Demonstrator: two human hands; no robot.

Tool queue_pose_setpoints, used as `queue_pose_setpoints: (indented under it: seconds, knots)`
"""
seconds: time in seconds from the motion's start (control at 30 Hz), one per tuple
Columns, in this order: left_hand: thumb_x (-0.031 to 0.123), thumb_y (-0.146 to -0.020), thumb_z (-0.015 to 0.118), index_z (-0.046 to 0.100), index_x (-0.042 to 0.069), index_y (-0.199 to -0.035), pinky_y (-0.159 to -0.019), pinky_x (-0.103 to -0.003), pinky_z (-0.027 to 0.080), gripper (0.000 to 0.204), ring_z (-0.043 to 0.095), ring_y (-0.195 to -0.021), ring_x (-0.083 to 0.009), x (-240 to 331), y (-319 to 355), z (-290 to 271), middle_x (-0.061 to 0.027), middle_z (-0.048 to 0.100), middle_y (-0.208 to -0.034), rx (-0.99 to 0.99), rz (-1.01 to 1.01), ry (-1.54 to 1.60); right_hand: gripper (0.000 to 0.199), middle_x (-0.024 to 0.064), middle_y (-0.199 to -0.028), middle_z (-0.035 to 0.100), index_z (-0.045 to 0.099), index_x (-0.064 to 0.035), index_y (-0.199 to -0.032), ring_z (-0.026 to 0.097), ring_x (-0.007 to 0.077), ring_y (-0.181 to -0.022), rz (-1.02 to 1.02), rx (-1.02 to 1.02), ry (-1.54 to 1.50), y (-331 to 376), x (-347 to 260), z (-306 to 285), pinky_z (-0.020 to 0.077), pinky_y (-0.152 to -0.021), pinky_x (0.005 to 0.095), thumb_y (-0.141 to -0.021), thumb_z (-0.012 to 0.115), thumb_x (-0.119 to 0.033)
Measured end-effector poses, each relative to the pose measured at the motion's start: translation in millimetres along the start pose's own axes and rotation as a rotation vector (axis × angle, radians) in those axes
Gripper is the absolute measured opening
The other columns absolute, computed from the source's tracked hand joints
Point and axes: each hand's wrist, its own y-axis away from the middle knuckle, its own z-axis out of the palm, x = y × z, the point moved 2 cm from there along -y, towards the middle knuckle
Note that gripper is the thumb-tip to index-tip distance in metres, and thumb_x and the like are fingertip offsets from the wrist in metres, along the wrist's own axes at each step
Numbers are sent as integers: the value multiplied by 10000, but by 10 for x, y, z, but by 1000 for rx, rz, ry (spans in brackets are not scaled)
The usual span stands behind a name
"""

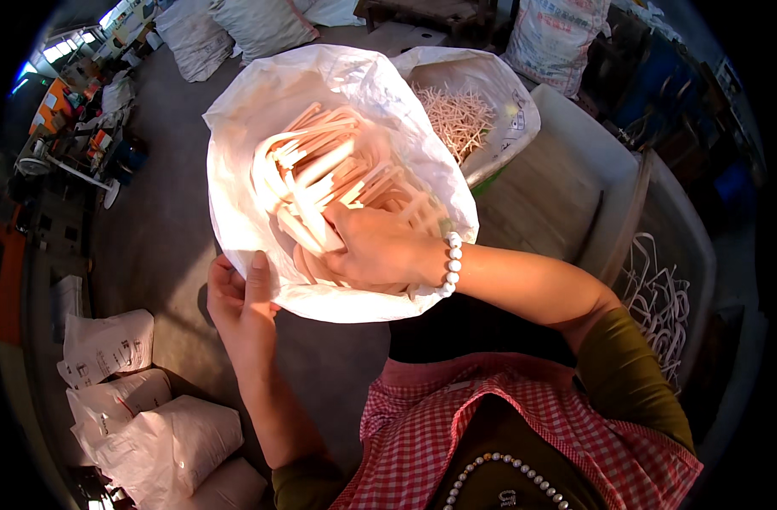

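A white plastic sack (pixel 235 187) with a wide-open mouth stands in front of me, holding a heap of long pale pink strips (pixel 320 161). My left hand (pixel 242 289) pinches the sack's near left rim, thumb on the inside and fingers outside. Reaching into the sack from the right, my right hand (pixel 384 246) is closed around some of the strips, with its fingertips partly hidden among them. A white beaded bracelet (pixel 453 263) circles the right wrist. Some strips beside this hand look blurred.
Behind on the right, a second white sack (pixel 516 115) holds thin pinkish pieces. A large pale bin (pixel 550 195) stands at right, and another bin holds whitish strips (pixel 660 306). Full sacks (pixel 167 442) lie lower left; more stand at the back.
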Motion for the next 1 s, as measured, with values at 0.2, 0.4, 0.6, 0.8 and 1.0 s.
queue_pose_setpoints:
  seconds: [0.2, 0.4, 0.6, 0.8, 1.0]
  knots:
    - [216, -876, 668, 563, 34, -942, -447, -168, 300, 220, 427, -531, -2, 21, 21, -76, 38, 560, -689, 25, -10, -77, 400, 239, -797, 635, 548, 46, -975, 642, 377, -754, -47, -45, -50, 178, -268, -114, 495, -697, 428, -832, 634, -318]
    - [206, -894, 644, 548, 17, -961, -461, -173, 327, 223, 435, -537, -9, 121, 8, -32, 30, 571, -697, -28, -7, -178, 601, 268, -792, 638, 626, 98, -845, 634, 384, -744, 101, -382, -165, 100, 97, 185, 475, -742, 437, -914, 486, -483]
    - [231, -895, 632, 570, 36, -942, -492, -174, 296, 210, 397, -543, -11, 119, -42, -65, 50, 527, -685, 18, 7, -174, 481, 213, -849, 659, 660, 14, -861, 633, 361, -822, -10, -187, 16, 231, -53, -85, 468, -767, 442, -904, 516, -443]
    - [201, -903, 614, 590, 28, -983, -499, -184, 291, 193, 407, -549, -9, -3, -641, 75, 48, 551, -705, 71, 192, -106, 313, 150, -785, 667, 688, -65, -758, 648, 328, -798, -34, -4, 66, 76, 51, -355, 496, -716, 416, -846, 611, -354]
    - [213, -900, 625, 567, -7, -1033, -585, -194, 417, 263, 573, -685, -78, 38, -700, 217, -40, 631, -858, 7, 180, 63, 529, 208, -1065, 572, 540, -3, -1177, 576, 369, -984, 138, 555, 332, -64, 606, -1163, 481, -831, 423, -806, 680, -353]
